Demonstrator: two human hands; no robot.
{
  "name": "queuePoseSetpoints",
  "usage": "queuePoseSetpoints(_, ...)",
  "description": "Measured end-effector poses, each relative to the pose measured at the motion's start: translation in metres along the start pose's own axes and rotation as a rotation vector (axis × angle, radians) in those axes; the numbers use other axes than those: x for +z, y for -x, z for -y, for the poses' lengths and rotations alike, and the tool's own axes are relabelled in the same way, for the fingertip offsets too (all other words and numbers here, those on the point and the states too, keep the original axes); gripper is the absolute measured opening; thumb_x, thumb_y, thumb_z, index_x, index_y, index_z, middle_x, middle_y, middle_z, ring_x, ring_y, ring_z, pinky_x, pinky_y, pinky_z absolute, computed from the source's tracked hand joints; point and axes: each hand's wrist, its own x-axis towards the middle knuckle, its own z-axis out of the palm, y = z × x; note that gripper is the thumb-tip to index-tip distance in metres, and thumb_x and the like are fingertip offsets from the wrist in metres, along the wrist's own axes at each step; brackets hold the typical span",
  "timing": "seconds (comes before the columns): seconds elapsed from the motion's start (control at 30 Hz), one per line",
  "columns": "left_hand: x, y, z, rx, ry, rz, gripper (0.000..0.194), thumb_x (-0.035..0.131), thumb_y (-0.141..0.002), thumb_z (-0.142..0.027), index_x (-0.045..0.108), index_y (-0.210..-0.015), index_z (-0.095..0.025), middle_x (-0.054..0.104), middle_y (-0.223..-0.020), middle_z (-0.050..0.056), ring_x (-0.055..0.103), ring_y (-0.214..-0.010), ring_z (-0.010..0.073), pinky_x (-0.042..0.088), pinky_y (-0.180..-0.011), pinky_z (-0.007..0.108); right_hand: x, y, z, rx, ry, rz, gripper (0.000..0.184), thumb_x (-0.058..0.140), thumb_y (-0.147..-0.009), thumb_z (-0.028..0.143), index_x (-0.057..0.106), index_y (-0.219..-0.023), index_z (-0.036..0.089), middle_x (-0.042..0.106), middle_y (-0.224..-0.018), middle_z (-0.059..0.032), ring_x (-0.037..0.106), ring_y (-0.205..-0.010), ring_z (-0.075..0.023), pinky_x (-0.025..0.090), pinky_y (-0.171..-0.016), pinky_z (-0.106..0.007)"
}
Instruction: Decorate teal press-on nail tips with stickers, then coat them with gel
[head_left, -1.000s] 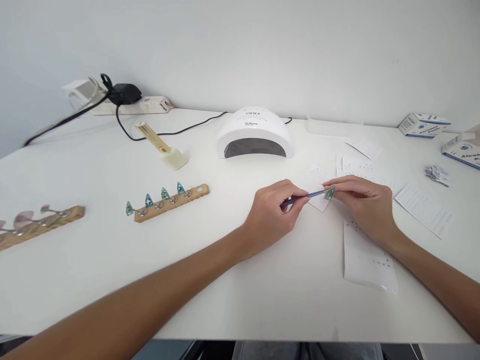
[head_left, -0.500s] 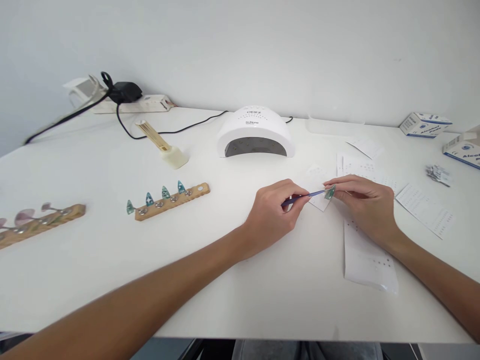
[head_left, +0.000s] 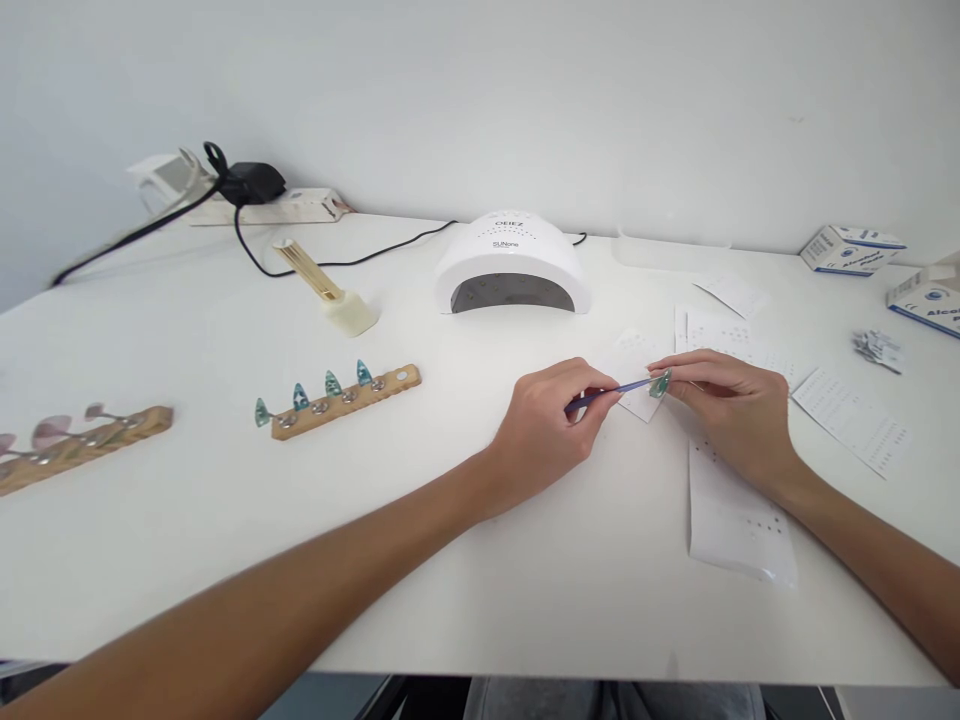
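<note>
My left hand (head_left: 551, 425) is closed in a pinch on a slim blue pointed tool (head_left: 632, 386); whether it is a pair of tweezers or a brush is too small to tell. The tool's thin end reaches the top of a glossy green false nail (head_left: 660, 384). My right hand (head_left: 731, 415) pinches that nail, or the thin stem behind it, between thumb and fingers. Left of my hands, a wooden nail stand (head_left: 346, 402) carries several blue and green false nails (head_left: 334, 383) on metal holders. Sheets of small stickers (head_left: 739, 500) lie beneath and around my right hand.
A white nail lamp (head_left: 514, 262) stands behind my hands. At left are a jar with wooden sticks (head_left: 349, 313), a stand with pink nails (head_left: 90, 447) and a black cable (head_left: 360, 260). Alcohol pad boxes (head_left: 851, 250) and small foil packets (head_left: 877, 350) lie right.
The green nail has turned slightly in my right hand's fingers. Both hands stay in nearly the same place, with the tool's end still at the nail.
</note>
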Motion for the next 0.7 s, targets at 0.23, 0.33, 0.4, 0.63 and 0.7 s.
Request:
queuePoseSetpoints(0.23,-0.001,-0.001,0.000,-0.005,0.001,0.009,0.008,0.062,-0.085,-0.011,0.069,-0.081,-0.014,0.063,-0.066,0.000,0.047,-0.053,0.0065,0.040,-0.049,0.019,0.000,-0.001,0.001,0.035,0.009,0.005,0.015,0.072,-0.077,0.017,0.078,-0.074,0.031,0.077,-0.089,0.0012,0.072,-0.084,-0.0206,0.061,-0.075,-0.036)
queuePoseSetpoints(0.33,0.000,0.001,0.001,-0.010,0.014,0.012,0.008,0.062,-0.085,-0.012,0.069,-0.081,-0.015,0.063,-0.067,0.000,0.046,-0.053,0.0065,0.039,-0.048,0.019,0.000,-0.002,0.001,0.045,0.003,-0.001,0.014,0.072,-0.077,0.018,0.078,-0.074,0.030,0.077,-0.088,0.0007,0.071,-0.082,-0.0204,0.061,-0.074,-0.036)
queuePoseSetpoints(0.4,0.001,0.001,0.000,-0.019,0.016,0.019,0.009,0.062,-0.085,-0.013,0.069,-0.081,-0.015,0.064,-0.067,0.000,0.046,-0.052,0.0065,0.039,-0.048,0.020,0.000,-0.002,0.001,0.043,-0.010,-0.001,0.015,0.072,-0.077,0.017,0.078,-0.074,0.030,0.077,-0.087,0.0007,0.071,-0.081,-0.0200,0.061,-0.075,-0.036)
queuePoseSetpoints(0.63,-0.025,-0.023,-0.002,-0.238,0.150,0.002,0.008,0.065,-0.083,-0.017,0.073,-0.084,-0.016,0.068,-0.071,0.002,0.057,-0.059,0.0098,0.042,-0.048,0.022,-0.003,-0.003,-0.001,0.098,-0.155,0.137,0.011,0.073,-0.077,0.018,0.078,-0.074,0.028,0.077,-0.087,-0.0007,0.071,-0.083,-0.0190,0.060,-0.077,-0.034)
queuePoseSetpoints(0.7,-0.037,-0.034,-0.003,-0.268,0.207,-0.005,0.003,0.071,-0.079,-0.019,0.071,-0.077,-0.017,0.068,-0.067,0.001,0.060,-0.061,0.0113,0.044,-0.050,0.023,-0.004,-0.003,0.001,0.124,-0.224,0.248,0.009,0.074,-0.078,0.020,0.078,-0.073,0.027,0.077,-0.086,-0.0012,0.071,-0.081,-0.0189,0.060,-0.076,-0.034)
